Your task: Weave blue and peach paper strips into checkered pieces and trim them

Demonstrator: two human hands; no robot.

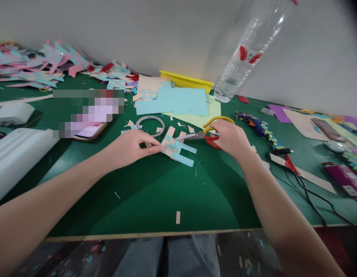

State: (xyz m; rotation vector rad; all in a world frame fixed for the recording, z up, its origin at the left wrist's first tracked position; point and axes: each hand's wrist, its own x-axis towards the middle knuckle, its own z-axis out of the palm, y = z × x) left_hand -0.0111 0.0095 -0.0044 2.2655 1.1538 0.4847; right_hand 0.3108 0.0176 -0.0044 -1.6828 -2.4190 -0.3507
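The left hand (132,148) pinches the small woven mat of blue and peach paper strips (175,148) flat on the green table (155,192). Just right of the mat, the right hand (230,138) grips yellow-handled metal scissors (206,132). Best hold the mat still and snip slowly, fingers clear.

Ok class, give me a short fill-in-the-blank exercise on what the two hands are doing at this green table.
1. The left hand pinches a woven piece made of blue and ____ paper strips.
2. The right hand grips scissors whose handles are yellow and ____.
3. The tape ring lies on the ____ tabletop.
4. The clear plastic bottle stands beside a ____ tray.

Missing words: pink; red; green; yellow
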